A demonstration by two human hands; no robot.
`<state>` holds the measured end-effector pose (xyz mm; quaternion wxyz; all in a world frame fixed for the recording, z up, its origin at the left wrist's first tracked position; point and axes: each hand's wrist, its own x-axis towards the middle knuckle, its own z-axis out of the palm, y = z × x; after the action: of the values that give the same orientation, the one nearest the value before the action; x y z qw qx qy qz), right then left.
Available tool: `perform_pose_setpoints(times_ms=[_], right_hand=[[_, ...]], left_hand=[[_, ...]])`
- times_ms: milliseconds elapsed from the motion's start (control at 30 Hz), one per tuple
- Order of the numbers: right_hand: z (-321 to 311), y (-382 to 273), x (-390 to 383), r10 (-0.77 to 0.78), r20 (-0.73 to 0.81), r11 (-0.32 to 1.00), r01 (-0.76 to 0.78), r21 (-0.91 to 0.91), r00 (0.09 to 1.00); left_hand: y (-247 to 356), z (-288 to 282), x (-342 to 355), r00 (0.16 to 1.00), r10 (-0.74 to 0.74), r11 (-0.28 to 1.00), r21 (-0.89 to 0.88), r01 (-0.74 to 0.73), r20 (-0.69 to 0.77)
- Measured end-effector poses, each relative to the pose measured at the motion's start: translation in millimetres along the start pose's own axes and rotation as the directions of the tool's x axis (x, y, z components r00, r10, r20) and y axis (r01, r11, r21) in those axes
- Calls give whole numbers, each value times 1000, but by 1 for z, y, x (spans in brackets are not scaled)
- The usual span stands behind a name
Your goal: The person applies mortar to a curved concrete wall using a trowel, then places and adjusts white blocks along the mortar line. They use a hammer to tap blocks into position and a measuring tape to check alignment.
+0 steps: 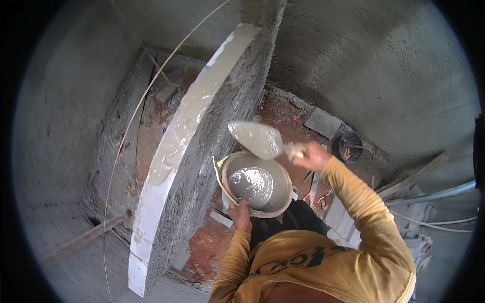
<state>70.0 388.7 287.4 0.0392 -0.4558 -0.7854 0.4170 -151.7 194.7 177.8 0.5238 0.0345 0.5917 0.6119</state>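
Your right arm reaches in from the lower right, elbow bent outward, forearm angled up and leftward to your right hand (311, 156). Its fingers are wrapped around the handle of a trowel (256, 140), whose blurred blade extends left from them, by the far rim of the bucket (285, 196); you cannot tell whether blade and rim touch. Your left arm comes up from the lower edge, and your left hand (241, 216) grips the bucket's near-left rim, its fingers partly hidden. Wet grey mix (251, 186) lies inside, just beyond those fingers. Further left of both hands runs a low wall (202, 146), its pale top partly coated with wet grey mix. A black container (348, 145) sits right of your right fingers.
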Motion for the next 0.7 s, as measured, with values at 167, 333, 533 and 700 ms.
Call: perform_pose_setpoints(times_ms=[167, 333, 533, 700], right_hand=[[12, 45, -34, 281, 188, 798, -120, -591, 941], [34, 46, -11, 281, 253, 790, -73, -609, 926], [-46, 51, -13, 313, 426, 945, -322, -54, 849], [-152, -18, 8, 110, 234, 990, -126, 55, 966]], left_hand=[[-1, 31, 2, 998, 16, 959, 283, -31, 56], [0, 64, -9, 993, 32, 966, 251, -61, 118], [9, 79, -2, 997, -5, 986, 165, -9, 83], [15, 86, 0, 995, 4, 995, 99, -14, 99]])
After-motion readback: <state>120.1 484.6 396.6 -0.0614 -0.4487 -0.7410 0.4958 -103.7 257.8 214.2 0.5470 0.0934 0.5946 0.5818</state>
